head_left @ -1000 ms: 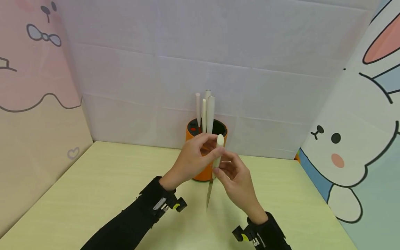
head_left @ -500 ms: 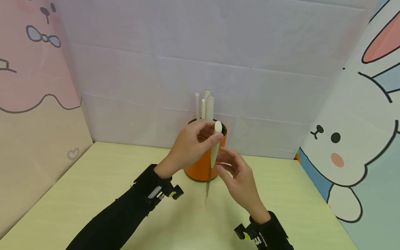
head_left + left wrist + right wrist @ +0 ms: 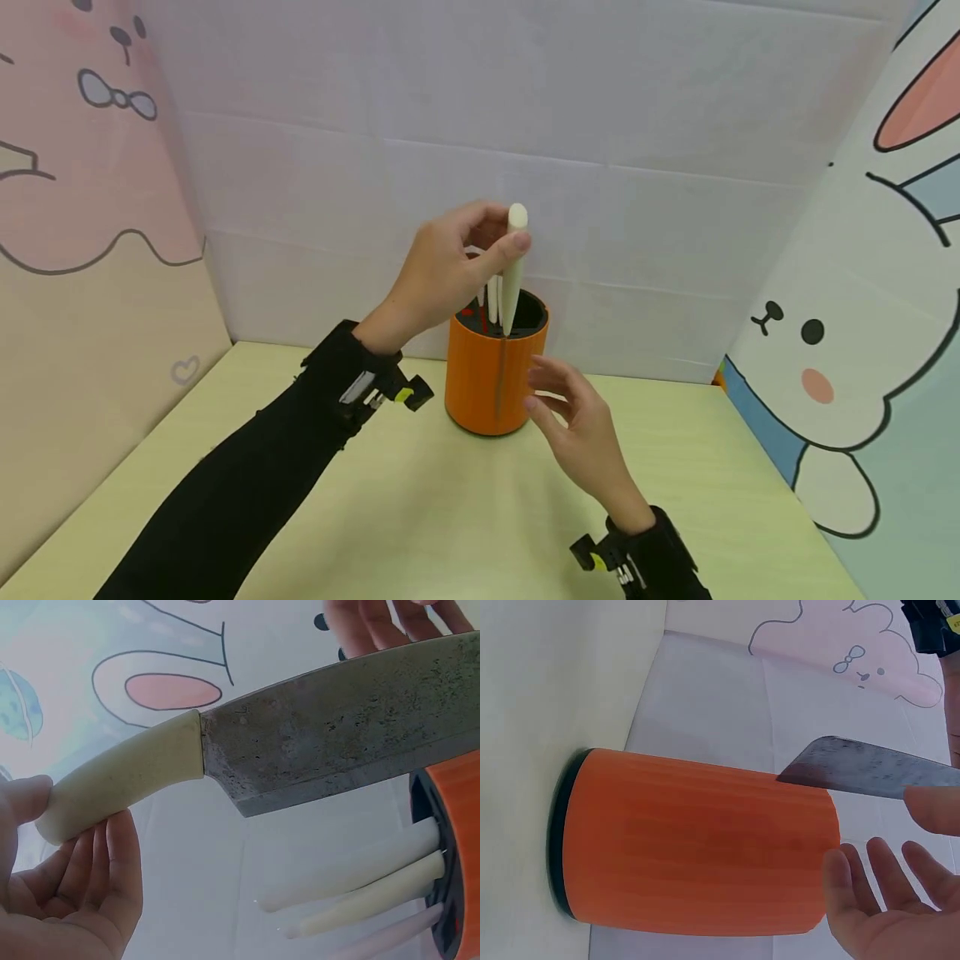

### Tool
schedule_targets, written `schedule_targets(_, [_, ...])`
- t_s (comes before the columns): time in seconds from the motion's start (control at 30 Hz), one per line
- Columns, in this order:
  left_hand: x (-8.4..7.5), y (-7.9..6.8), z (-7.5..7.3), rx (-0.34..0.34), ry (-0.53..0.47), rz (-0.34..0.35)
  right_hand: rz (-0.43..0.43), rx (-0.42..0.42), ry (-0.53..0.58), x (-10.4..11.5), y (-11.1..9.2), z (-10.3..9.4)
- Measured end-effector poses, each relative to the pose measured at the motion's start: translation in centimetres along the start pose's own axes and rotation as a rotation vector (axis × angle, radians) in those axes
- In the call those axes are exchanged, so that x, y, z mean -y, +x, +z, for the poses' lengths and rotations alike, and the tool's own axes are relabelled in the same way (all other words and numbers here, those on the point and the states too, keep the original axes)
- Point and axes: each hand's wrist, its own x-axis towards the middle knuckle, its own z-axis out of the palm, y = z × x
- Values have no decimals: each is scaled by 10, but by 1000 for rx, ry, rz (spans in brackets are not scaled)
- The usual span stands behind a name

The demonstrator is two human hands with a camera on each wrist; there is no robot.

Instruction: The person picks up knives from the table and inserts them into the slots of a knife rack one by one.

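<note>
A kitchen knife (image 3: 330, 724) with a cream handle and a broad, stained blade hangs point down in front of an orange knife holder (image 3: 472, 379). My left hand (image 3: 435, 271) pinches the handle near its butt end, thumb on one side and fingers on the other. In the left wrist view the whole handle shows, while the blade tip runs out of frame. My right hand (image 3: 581, 437) is beside the holder, fingers apart and gently bent, holding nothing. In the right wrist view its thumb (image 3: 934, 810) overlaps the blade.
Several pale handles (image 3: 367, 900) stick up from the holder's black slotted top, partly hidden behind my left hand in the head view. The holder stands on a pale yellow table (image 3: 360, 492) near the white back wall (image 3: 315, 200). Cartoon-printed panels (image 3: 832, 350) border both sides.
My left hand has lifted the knife from low in front of the holder to above its rim. The right hand has let go of the handle and stays low at the right.
</note>
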Motion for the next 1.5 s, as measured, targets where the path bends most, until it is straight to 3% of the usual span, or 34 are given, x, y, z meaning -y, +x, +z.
schedule_targets(0.33, [-52,23,-25,-29,38,-21,24,17,-97,-5,-4,-4])
schedule_targets(0.5, [-61,36,-33,-42,36,-35,47,12,-138,-8,-8,-4])
schedule_targets(0.63, [-61,45,-37,-49,36,-48,75,11,-169,-22,-12,-4])
schedule_targets(0.83, [-56,53,-41,-68,43,-73,88,30,-182,-55,-18,-6])
schedule_targets(1.07, [-46,58,-41,-76,52,-82,99,36,-175,-27,-15,-4])
schedule_targets(1.23, [-37,58,-40,-76,72,-103,90,39,-173,-48,-18,-5])
schedule_targets(1.5, [14,70,-37,-62,96,-84,96,47,-179,-57,-19,-6])
